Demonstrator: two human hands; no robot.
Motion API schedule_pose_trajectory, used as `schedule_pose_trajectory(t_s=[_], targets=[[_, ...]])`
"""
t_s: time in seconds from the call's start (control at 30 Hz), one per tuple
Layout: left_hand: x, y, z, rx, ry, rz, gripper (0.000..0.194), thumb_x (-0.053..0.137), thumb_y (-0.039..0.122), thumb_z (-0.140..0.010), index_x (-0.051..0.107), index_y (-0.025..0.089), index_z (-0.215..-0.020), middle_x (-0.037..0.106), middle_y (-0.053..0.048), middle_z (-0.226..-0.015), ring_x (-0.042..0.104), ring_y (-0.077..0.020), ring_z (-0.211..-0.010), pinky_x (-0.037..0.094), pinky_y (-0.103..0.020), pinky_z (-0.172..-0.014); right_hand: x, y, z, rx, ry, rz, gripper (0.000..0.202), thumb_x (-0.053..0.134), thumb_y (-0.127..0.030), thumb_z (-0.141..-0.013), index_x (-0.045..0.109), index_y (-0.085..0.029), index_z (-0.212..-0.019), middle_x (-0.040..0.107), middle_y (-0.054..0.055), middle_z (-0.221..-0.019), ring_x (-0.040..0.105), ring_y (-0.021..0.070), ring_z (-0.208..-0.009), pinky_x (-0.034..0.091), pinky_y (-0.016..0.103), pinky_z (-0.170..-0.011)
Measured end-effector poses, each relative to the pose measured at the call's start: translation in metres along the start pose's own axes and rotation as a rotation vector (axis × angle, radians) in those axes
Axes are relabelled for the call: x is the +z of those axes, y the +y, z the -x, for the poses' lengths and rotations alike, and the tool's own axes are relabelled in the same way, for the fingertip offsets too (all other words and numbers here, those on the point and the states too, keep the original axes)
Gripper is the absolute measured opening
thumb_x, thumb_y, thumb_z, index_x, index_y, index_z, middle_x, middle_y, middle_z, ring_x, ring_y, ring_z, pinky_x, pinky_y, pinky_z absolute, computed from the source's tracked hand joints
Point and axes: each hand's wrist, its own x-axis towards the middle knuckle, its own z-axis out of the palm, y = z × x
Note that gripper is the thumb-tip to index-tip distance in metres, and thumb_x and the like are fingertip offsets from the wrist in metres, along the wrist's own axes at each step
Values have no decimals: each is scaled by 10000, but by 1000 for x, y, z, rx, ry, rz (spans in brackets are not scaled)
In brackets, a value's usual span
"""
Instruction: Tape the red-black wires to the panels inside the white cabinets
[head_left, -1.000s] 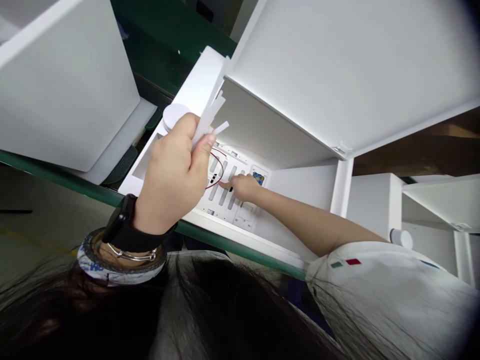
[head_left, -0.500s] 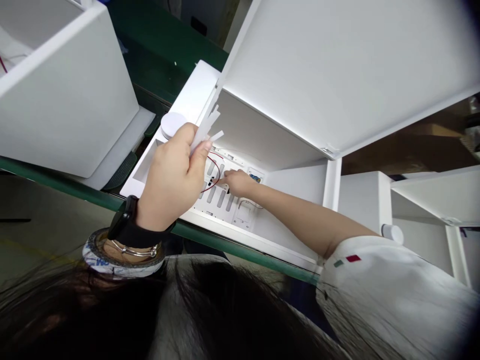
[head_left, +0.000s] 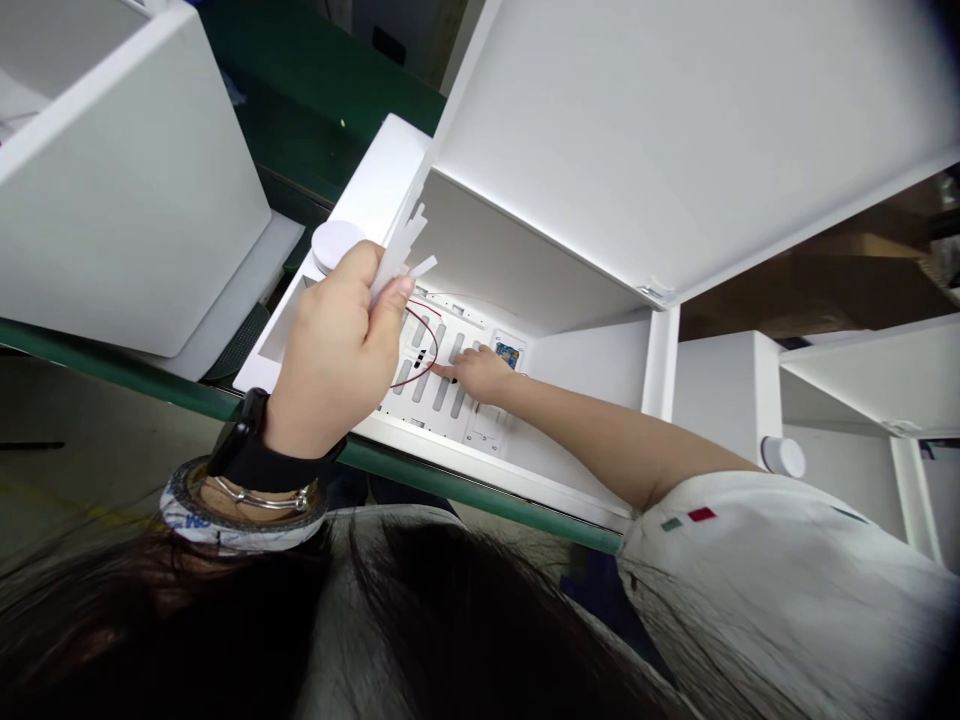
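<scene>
My left hand [head_left: 334, 345] is wrapped round a bundle of thin white strips [head_left: 401, 245], held over the left end of an open white cabinet [head_left: 495, 480]. Inside, my right hand [head_left: 478, 374] reaches to a slotted white panel [head_left: 442, 400], its index finger stretched out onto the surface near small black parts [head_left: 421, 358]. A red wire [head_left: 435, 345] loops over the panel, partly behind my left hand. Right of my right hand lies a blue circuit board [head_left: 508, 355]. Nothing shows between the right fingers.
The cabinet's raised white door [head_left: 675, 130] fills the upper right. A round white knob [head_left: 336, 243] sits at its left end. Another white box [head_left: 135, 190] stands at left on the green table [head_left: 315, 100]. More white cabinets [head_left: 720, 390] are at right. A tape roll hangs on my left wrist.
The view has shifted slightly, and the cabinet appears a little further left. My right hand remains at the panel with its index finger extended; my left hand still holds the strips.
</scene>
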Motion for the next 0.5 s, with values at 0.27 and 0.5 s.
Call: schedule_pose_trajectory(t_s=[0.27, 0.5], targets=[[-1, 1, 0, 38, -16, -46, 214, 492, 302, -924, 492, 201, -735, 569, 0, -642, 498, -128, -568, 330, -285, -523, -23, 13, 15, 76, -15, -181, 543, 567, -87, -792, 633, -315, -1281, 663, 108, -1120, 607, 271, -1003, 422, 354, -842], [-1, 6, 1, 62, -202, 28, 248, 495, 326, -928, 501, 194, -718, 533, 21, -609, 470, -115, -551, 334, -272, -529, -131, -3, 90, -45, 680, -1231, 367, 653, -491, -839, 742, -174, -1002, 706, 54, -838, 638, 162, -790, 513, 307, -731]])
